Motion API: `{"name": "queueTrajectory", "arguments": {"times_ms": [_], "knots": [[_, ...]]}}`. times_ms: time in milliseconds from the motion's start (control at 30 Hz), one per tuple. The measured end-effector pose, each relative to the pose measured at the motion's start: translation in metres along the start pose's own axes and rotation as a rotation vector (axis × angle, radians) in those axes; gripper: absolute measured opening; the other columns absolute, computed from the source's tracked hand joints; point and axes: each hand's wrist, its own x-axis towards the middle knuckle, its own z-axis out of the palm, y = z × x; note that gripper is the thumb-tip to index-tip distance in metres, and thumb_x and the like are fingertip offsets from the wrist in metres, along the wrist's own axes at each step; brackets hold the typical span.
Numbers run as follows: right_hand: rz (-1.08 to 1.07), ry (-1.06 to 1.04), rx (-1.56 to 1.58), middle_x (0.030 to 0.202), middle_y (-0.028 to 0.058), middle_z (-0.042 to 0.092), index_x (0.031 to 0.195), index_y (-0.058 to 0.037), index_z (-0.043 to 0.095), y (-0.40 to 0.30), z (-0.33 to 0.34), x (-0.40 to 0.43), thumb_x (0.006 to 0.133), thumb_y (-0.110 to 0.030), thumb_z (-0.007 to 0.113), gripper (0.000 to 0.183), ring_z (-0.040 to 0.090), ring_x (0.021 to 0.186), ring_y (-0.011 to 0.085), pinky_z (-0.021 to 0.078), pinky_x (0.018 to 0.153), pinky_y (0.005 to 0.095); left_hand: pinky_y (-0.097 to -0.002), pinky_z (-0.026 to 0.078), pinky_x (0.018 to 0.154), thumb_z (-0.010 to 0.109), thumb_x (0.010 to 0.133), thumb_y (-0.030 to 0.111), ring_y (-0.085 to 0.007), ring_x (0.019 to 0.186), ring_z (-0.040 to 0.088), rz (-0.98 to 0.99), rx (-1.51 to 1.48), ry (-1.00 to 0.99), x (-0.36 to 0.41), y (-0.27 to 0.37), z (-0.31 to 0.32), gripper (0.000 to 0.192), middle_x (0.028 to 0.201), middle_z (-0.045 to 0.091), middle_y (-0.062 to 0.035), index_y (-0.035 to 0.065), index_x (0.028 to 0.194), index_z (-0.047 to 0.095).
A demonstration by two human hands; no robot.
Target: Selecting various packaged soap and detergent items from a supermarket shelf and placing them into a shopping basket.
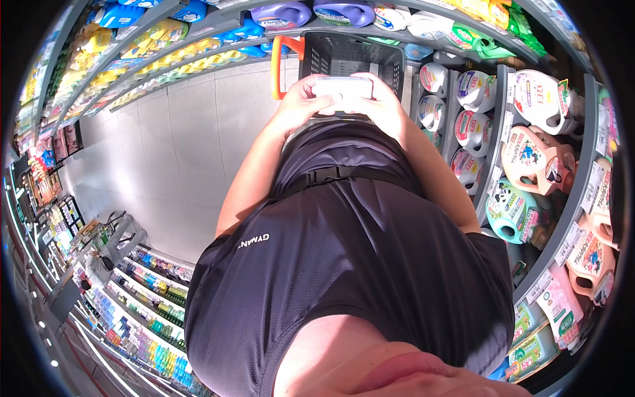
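Observation:
In front of my waist, my left hand (pixel 299 105) and my right hand (pixel 387 104) grip a flat, pale rectangular object (pixel 343 85) from its two sides. Strong glare washes out its surface, so I cannot tell whether it is a phone. Both thumbs lie over its near side. Below and beyond the hands is a black plastic shopping basket (pixel 354 45) with perforated walls. Its orange handle (pixel 276 69) rises on the left. The object and my hands hide part of the basket.
Shelves ahead carry purple detergent jugs (pixel 282 15) and yellow packages (pixel 149 37). Close on my right, shelf edges (pixel 501 124) border large white and peach detergent bottles (pixel 536 159). Grey floor tiles (pixel 168 139) extend left. A person (pixel 106 253) is beside a shopping cart (pixel 99 235) at the lower left.

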Motion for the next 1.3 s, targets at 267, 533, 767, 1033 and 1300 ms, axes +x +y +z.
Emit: {"name": "queueTrajectory", "arguments": {"times_ms": [267, 533, 767, 1033, 1300], "knots": [[0.002, 0.137, -0.093, 0.089, 0.0024, 0.055, 0.098, -0.0087, 0.052, -0.041, -0.007, -0.002, 0.097, -0.025, 0.058, 0.018, 0.053, 0.077, 0.0125, 0.0436, 0.067, 0.0285, -0.0262, 0.054, 0.076, 0.078, 0.087, 0.011, -0.0103, 0.086, 0.066, 0.044, 0.103, 0.135, 0.004, -0.011, -0.011, 0.041, 0.103, 0.071, -0.0063, -0.0006, 0.122, 0.059], [0.285, -0.285, 0.216, 0.084, 0.0036, 0.047, 0.091, -0.0085, 0.045, -0.062, 0.028, -0.007, 0.091, -0.019, 0.052, 0.012, 0.047, 0.051, 0.0143, 0.0407, 0.042, 0.0243, -0.0268, 0.053, 0.081, 0.077, 0.087, 0.011, -0.0109, 0.09, 0.066, 0.038, 0.09, 0.075, 0.002, -0.006, -0.008, 0.04, 0.104, 0.071, -0.0061, -0.0005, 0.121, 0.059], [0.301, -0.379, 0.133, 0.086, 0.0012, 0.045, 0.094, -0.0091, 0.048, -0.057, 0.027, -0.002, 0.098, -0.025, 0.05, 0.016, 0.05, 0.063, 0.0137, 0.0454, 0.048, 0.0263, -0.0272, 0.053, 0.084, 0.075, 0.087, 0.005, -0.011, 0.094, 0.066, 0.075, 0.086, 0.046, 0.002, -0.009, -0.015, 0.039, 0.105, 0.07, -0.0058, 0.0003, 0.122, 0.058], [0.596, -0.137, -0.412, 0.096, 0.0065, 0.06, 0.111, -0.0024, 0.057, -0.051, 0.009, -0.006, 0.103, -0.033, 0.048, 0.033, 0.061, 0.073, 0.017, 0.0531, 0.061, 0.0288, -0.0259, 0.053, 0.081, 0.075, 0.086, 0.001, -0.0108, 0.097, 0.062, 0.142, 0.12, 0.049, -0.012, 0.001, -0.015, 0.037, 0.106, 0.066, -0.004, 0.0025, 0.118, 0.058], [0.139, -0.066, -0.175, 0.119, 0.0116, 0.063, 0.133, 0.0005, 0.05, -0.026, 0.006, 0.008, 0.098, -0.018, 0.062, 0.042, 0.067, 0.101, 0.0198, 0.0573, 0.074, 0.029, -0.0341, 0.043, 0.103, 0.075, 0.081, -0.003, -0.0168, 0.122, 0.052, 0.261, 0.133, -0.099, -0.013, 0.009, -0.012, 0.054, 0.132, 0.052, -0.0086, 0.0067, 0.13, 0.052]]}}
